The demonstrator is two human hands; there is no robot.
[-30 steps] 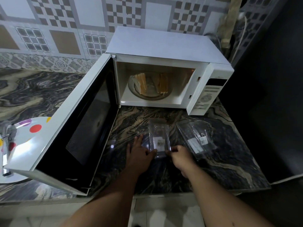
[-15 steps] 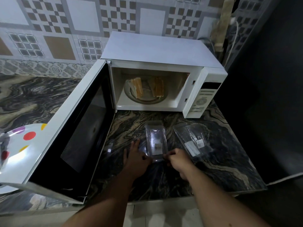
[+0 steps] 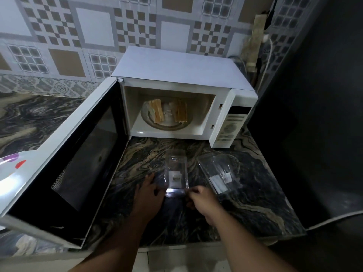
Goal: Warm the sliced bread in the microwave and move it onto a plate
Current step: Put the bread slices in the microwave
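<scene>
The white microwave (image 3: 182, 69) stands at the back with its door (image 3: 64, 160) swung wide open to the left. Inside, two stacks of sliced bread (image 3: 157, 112) rest upright on the round turntable (image 3: 167, 125). On the counter in front lies a clear plastic container (image 3: 176, 171). My left hand (image 3: 149, 193) holds its near left edge and my right hand (image 3: 200, 198) pinches its near right corner. A white plate with coloured dots (image 3: 11, 167) sits at the far left, partly hidden behind the door.
A second clear plastic container (image 3: 220, 173) lies on the dark marble counter (image 3: 255, 203) to the right. A white cable (image 3: 334, 218) runs off the counter's right edge. Patterned tiles cover the wall behind, and a dark surface rises at the right.
The view has tilted up and back slightly. Both hands stay at the near end of the clear container, which has barely shifted.
</scene>
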